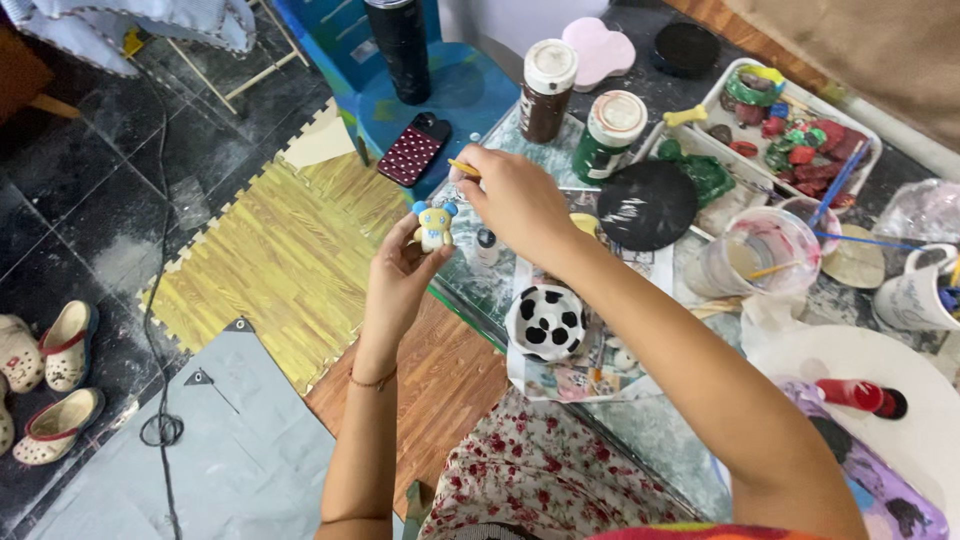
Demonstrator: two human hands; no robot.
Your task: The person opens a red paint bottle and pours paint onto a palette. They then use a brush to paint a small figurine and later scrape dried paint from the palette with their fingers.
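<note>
My left hand (398, 272) holds up a small bear figurine (435, 225), cream with blue ears, just off the table's left edge. My right hand (510, 200) is above and to the right of it, pinching a thin yellow-handled paintbrush (463, 167) whose tip points left, over the figurine. Below my right forearm stands a white ceramic piece with black spots (545, 320) on printed paper.
On the glass table (650, 430): a brown jar (546, 90), a green paint jar (608, 135), a black lid (648, 205), a water cup with brushes (760, 250), a tray of painted pieces (795, 125), a mug (918, 290), a red tube (862, 396). A dotted phone (413, 148) lies on a blue stool. Shoes (55, 375) sit on the floor.
</note>
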